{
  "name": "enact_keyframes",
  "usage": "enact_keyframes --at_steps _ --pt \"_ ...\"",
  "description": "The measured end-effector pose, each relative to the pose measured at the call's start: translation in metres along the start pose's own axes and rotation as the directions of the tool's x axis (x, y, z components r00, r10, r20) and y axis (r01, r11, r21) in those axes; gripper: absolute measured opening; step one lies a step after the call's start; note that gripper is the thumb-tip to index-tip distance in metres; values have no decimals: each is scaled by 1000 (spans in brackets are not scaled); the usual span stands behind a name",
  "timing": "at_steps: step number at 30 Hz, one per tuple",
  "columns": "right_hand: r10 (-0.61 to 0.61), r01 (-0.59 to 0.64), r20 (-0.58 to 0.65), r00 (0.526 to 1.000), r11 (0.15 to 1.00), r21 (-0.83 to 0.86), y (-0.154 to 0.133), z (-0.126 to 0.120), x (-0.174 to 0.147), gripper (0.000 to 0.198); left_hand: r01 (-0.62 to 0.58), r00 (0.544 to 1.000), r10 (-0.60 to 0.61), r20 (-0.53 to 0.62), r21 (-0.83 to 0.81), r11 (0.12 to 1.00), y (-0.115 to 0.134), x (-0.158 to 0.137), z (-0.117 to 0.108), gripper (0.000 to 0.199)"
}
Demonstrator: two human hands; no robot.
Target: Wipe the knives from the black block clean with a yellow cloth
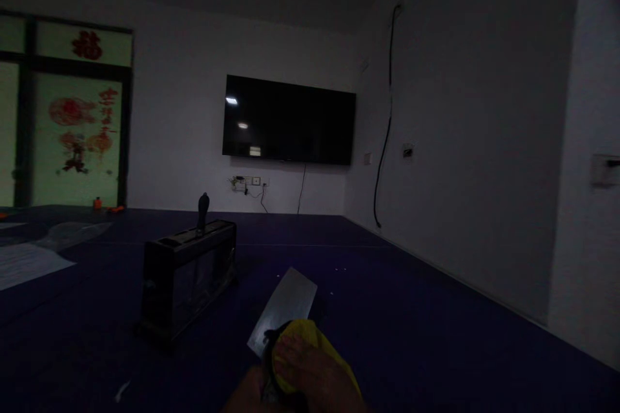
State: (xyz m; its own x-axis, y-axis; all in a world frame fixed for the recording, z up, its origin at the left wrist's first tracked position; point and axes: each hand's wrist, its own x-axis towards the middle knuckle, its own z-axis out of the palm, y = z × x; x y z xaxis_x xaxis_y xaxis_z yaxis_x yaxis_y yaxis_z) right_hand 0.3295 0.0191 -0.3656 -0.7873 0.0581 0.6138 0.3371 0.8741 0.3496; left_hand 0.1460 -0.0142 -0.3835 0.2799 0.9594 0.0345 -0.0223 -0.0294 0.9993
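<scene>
A cleaver (283,310) with a broad, pale metal blade points away from me, low in the middle of the head view. My left hand (247,393) is closed at its handle end, mostly dark and cut off by the bottom edge. My right hand (310,368) presses a yellow cloth (303,329) with a dark edge against the near end of the cleaver, fingers bent over the cloth. To the left stands a black knife block (194,264) with see-through sides. One dark knife handle (203,210) sticks up from its top.
A dark blue table surface (387,310) spreads around, with small white scraps (122,391) on it. White paper (29,264) and clear plastic film (75,234) lie at left. Small orange items (97,204) sit at the far left edge. A television (289,119) hangs on the wall ahead.
</scene>
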Motion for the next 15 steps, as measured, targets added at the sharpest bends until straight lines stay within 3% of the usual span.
enact_keyframes --at_steps 4,15 --pt "7 -9 57 998 1000 29 1 4 -4 34 5 999 -5 42 7 1000 -9 6 -6 56" --pt "60 -63 27 998 991 115 1 5 -6 34 -34 995 40 90 -76 997 -21 13 -4 55"
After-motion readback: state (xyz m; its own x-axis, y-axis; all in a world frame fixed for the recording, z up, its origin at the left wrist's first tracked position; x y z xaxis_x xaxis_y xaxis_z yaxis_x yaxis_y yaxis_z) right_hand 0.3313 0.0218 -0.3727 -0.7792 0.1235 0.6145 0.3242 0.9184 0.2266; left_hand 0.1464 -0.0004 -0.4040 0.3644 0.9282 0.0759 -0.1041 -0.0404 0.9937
